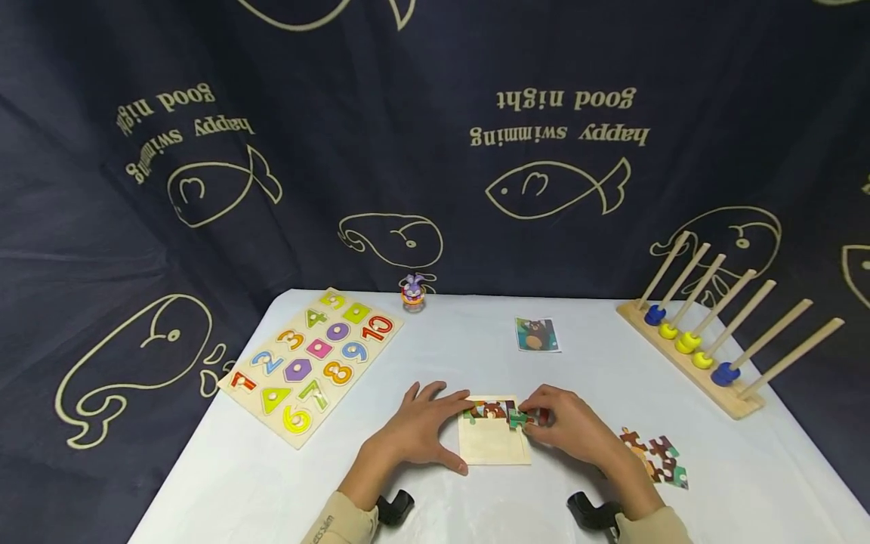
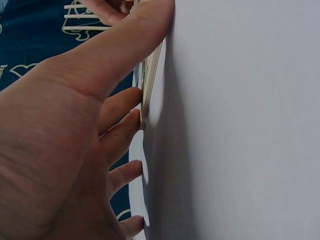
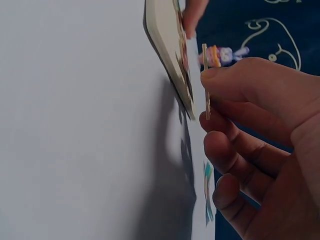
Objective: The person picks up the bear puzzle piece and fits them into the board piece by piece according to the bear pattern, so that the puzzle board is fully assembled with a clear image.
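Observation:
A square wooden puzzle board (image 1: 495, 446) lies on the table, its top row partly filled with bear picture pieces (image 1: 491, 409). My left hand (image 1: 423, 428) is spread at its left side, index fingertip on the top left corner and thumb at the lower left corner. In the left wrist view that thumb (image 2: 125, 45) stretches along the board's edge. My right hand (image 1: 567, 423) pinches a green and brown puzzle piece (image 1: 519, 419) over the board's upper right. Edge-on in the right wrist view, the piece (image 3: 207, 100) stands between thumb and fingertips, apart from the board.
Several loose puzzle pieces (image 1: 655, 457) lie right of my right hand. A bear picture card (image 1: 537, 334) is behind the board. A number puzzle (image 1: 309, 363) lies at left, a peg stand with beads (image 1: 693, 359) at right, and a small purple figurine (image 1: 412, 293) at the back.

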The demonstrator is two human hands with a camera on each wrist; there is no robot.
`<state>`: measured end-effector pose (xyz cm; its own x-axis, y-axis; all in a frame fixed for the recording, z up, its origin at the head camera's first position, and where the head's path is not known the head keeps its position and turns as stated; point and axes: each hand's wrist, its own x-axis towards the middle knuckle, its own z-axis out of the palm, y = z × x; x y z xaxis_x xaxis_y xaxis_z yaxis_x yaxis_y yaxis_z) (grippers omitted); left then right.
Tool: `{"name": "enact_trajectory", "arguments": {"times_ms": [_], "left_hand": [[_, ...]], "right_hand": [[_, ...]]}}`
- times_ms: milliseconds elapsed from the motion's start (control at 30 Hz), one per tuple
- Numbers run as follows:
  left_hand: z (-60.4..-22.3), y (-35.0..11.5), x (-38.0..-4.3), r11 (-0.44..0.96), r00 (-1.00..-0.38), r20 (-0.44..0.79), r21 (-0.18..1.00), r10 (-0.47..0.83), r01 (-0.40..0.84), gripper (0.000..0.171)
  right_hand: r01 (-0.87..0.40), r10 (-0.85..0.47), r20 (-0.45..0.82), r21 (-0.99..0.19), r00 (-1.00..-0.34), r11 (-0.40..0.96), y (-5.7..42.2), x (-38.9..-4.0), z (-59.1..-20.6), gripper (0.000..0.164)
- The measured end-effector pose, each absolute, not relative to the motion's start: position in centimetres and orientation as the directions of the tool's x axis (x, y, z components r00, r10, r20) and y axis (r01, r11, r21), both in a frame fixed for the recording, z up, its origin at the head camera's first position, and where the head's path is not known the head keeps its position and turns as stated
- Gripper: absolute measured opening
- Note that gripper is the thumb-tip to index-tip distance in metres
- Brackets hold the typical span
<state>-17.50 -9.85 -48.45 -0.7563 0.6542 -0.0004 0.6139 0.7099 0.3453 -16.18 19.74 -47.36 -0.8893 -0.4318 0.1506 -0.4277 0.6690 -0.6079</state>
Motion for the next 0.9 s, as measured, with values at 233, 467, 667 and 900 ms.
{"name": "enact_trajectory", "arguments": {"times_ms": [233, 467, 667, 900], "left_hand": [[-48.4, -10.0, -17.7, 0.712, -0.757, -0.008, 0.345, 0.653, 0.611, 0.1], [-48.4, -9.7, -17.7, 0.714, -0.756, -0.019, 0.346, 0.654, 0.609, 0.1], [-48.5, -9.8, -17.7, 0.716, -0.759, -0.015, 0.347, 0.65, 0.606, 0.1], [-48.4, -9.8, -17.6, 0.72, -0.764, -0.023, 0.352, 0.645, 0.598, 0.101]], "right_hand": [[-0.477, -0.47, 0.179, -0.584, -0.865, 0.656, 18.3, -16.7, -47.4, 0.023], [-0.511, -0.502, 0.186, -0.558, -0.845, 0.654, 17.4, -16.7, -47.4, 0.022], [-0.524, -0.532, 0.158, -0.539, -0.832, 0.66, 16.4, -16.8, -47.3, 0.023], [-0.57, -0.578, 0.168, -0.519, -0.799, 0.637, 15.1, -16.8, -47.1, 0.023]]}}
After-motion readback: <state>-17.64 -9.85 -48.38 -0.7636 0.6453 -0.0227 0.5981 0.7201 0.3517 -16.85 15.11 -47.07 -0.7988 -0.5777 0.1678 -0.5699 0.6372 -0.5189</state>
